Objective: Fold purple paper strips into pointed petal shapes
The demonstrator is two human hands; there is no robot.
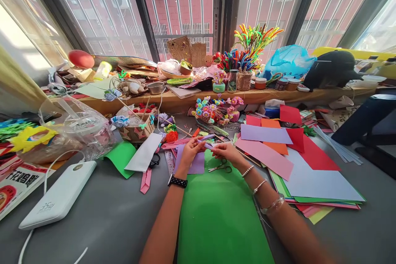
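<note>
My left hand and my right hand meet above the grey table and pinch a small folded strip of lilac paper between their fingertips. Under the left hand lies a lilac paper sheet. A large green sheet spreads toward me between my forearms. Small scissors rest on the green sheet just below my right hand. My left wrist has a black watch, my right wrist several bracelets.
Coloured paper sheets are stacked at the right. A white power bank with a cable lies at the left, behind it a plastic bag. Paper flower bouquets, jars and pipe cleaners crowd the wooden window ledge.
</note>
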